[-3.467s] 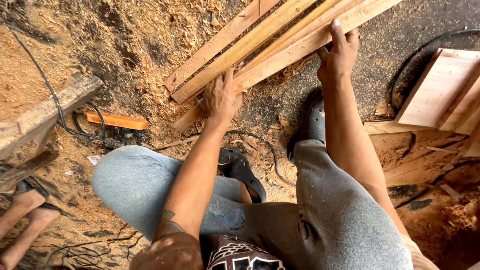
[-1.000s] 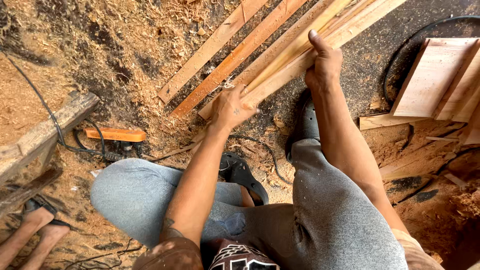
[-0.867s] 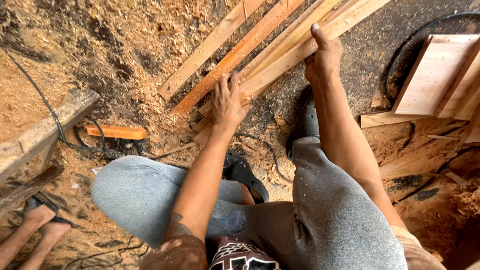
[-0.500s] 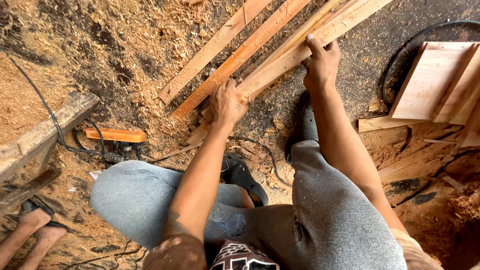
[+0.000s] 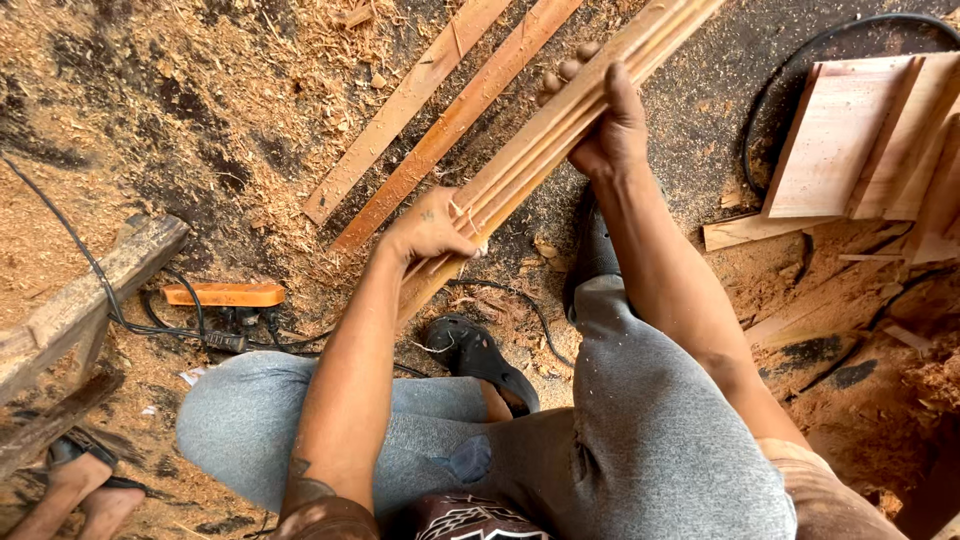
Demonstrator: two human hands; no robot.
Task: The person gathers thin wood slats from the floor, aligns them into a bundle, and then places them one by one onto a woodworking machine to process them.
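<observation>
The person sits low on the floor (image 5: 180,110), which is covered w/ sawdust, and holds a bundle of grooved wood strips (image 5: 560,135) in both hands. The left hand (image 5: 430,228) is wrapped around the lower end of the bundle, fingers closed over it. The right hand (image 5: 600,125) grips higher up, thumb on top and fingertips showing from behind the strips, so it is closed on them too. The bundle is lifted off the floor and slants up to the right, out of the picture's top edge.

Two flat slats (image 5: 440,115) lie on the sawdust just beside the bundle, parallel to it & not touched. A stack of boards (image 5: 850,140) sits at the right, w/ a black cable (image 5: 800,60) curving around it. An orange tool (image 5: 225,294) w/ cords lies at the left, near a rough beam (image 5: 90,295).

As I judge it, the gathering of the strips is mostly done: they are together and in hand. Left to do, probably: to align their ends & put the bundle somewhere; the two slats on the floor are not yet picked up.
</observation>
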